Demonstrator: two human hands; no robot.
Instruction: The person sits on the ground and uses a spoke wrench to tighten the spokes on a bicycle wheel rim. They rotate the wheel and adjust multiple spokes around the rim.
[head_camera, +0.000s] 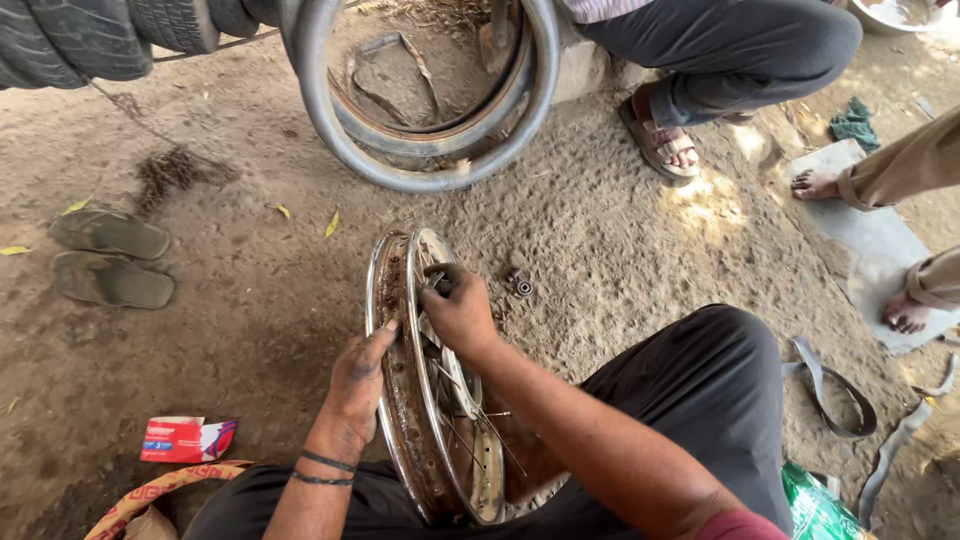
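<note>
Rusted steel wheel rim (425, 400), one in number, stands upright on its edge between the person's knees. Judged stiff, moderately heavy, gritty rather than slippery; the thin spokes (470, 400) would bend, so the rim's flanges are the sound hold. Left hand (358, 385) lies flat against the outer flange, fingers extended. Right hand (458, 312) is closed at the top edge, possibly pinching a small part; unclear. Beyond: one small bearing (523, 287), two sandals (110, 258), one tyre (430, 95).

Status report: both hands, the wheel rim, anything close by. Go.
Left hand flat on rusty wheel rim, rim upright. Right hand gripping at the spokes. Small bearing loose on dirt beside rim.
</note>
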